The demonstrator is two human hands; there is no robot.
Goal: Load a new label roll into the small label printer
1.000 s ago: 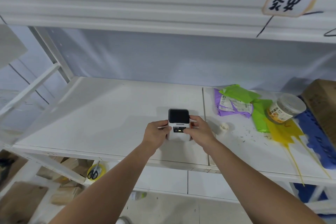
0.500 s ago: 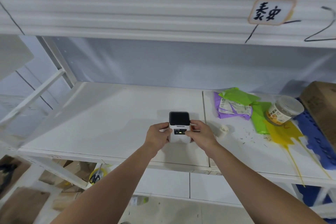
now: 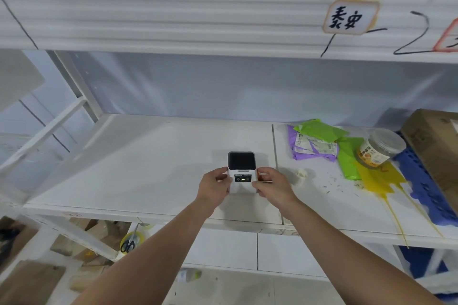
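Small white label printer (image 3: 241, 173) with dark top lid, sitting on white shelf (image 3: 138, 161), near front edge, just left of seam between shelf panels. Lid closed; small lit indicator on front panel. Left hand (image 3: 215, 187) pressed to printer's left side, fingers curled onto front corner; right hand (image 3: 272, 186) on right side, thumb and fingers closed against body. Both grips closed on printer, one per side. Small white roll (image 3: 301, 176) lying on shelf just right of right hand, not touched. Farther right: purple bag (image 3: 313, 150) and green bag (image 3: 322, 130) overlapping, plastic jar (image 3: 379, 147) tilted on its side, yellow sheet (image 3: 379, 178), blue plastic piece (image 3: 426, 188), cardboard box (image 3: 436, 141) at edge. Handwritten label sticker (image 3: 350, 17) on upper shelf beam. Scissors (image 3: 128, 245) down on lower level, left.
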